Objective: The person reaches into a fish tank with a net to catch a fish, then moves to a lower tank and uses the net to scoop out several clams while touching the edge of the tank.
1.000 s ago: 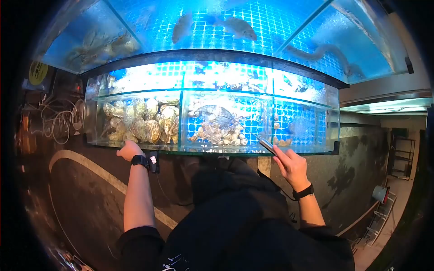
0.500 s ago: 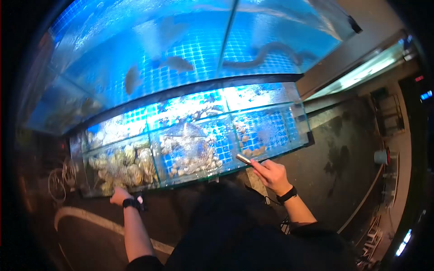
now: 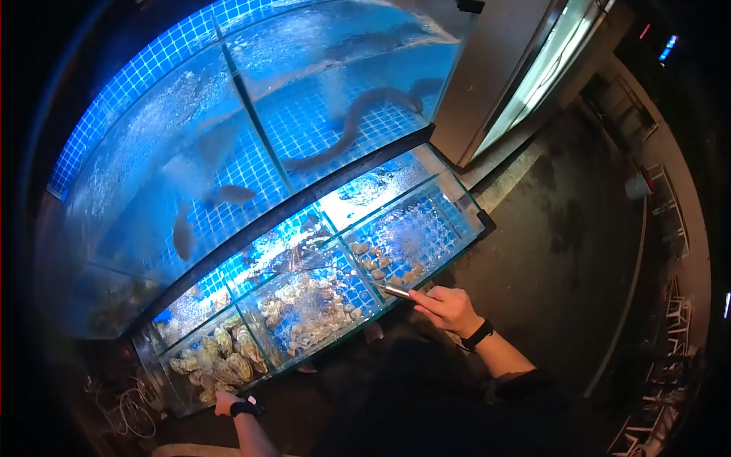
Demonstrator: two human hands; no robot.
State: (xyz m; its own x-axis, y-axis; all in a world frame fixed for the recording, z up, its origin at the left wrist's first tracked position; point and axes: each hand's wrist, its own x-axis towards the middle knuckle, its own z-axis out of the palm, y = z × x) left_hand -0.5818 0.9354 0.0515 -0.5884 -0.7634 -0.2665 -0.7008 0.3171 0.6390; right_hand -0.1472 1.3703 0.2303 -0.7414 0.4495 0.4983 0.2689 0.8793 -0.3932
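My right hand (image 3: 451, 311) is closed around a slim silver object (image 3: 397, 291), which reaches over the front glass of a low tank (image 3: 329, 352). I cannot tell what kind of object it is. My left hand (image 3: 225, 403), with a dark band at the wrist, has its fingers curled at the tank's front rim. Right beside it, oysters (image 3: 221, 364) are piled in the left compartment. Small shellfish (image 3: 311, 311) lie in the middle one on a blue grid. A few tan shells (image 3: 376, 263) sit in the right compartment near the silver object.
Behind stands a taller tank holding a long eel (image 3: 352, 129) and fish (image 3: 234, 195). To the right is a dark wet floor (image 3: 556, 251), with a bucket (image 3: 637, 185) and stacked white stools (image 3: 670, 327) further off. A coiled hose (image 3: 131, 411) lies at the left.
My view has turned, so the tanks now slant up to the right. Both hands keep about the same places along the tank's front edge, the right still holding the silver object.
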